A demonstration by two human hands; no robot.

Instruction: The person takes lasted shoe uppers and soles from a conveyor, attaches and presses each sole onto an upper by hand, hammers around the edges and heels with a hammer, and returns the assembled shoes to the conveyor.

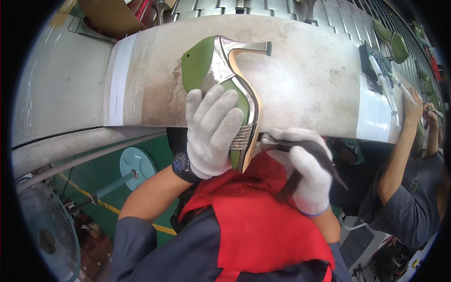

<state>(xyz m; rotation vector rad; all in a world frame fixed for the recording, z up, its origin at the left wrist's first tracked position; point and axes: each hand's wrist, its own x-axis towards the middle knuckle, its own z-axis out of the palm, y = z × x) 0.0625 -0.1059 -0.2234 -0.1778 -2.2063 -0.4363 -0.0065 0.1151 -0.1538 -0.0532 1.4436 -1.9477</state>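
Note:
A silver high-heeled shoe [223, 66] on a green plastic last lies on its side, heel pointing right. Rows of sparkling stones band its toe end, and the pale sole edge faces right. My left hand [211, 127], in a white knit glove, is closed around the front of the shoe, with the toe tipped toward me. Beside the toe, my gloved right hand [307, 174] grips a dark metal hand tool [317, 150] that looks like pincers. Its blunt end is close to the sole edge; whether they touch I cannot tell.
A pale worktop [300, 70] lies under the shoe, with a slatted metal conveyor [277, 7] behind it. At right, a co-worker's arms [408, 127] reach in near white brush-like tools [385, 84] and another green last [399, 47]. A fan [47, 235] stands at lower left.

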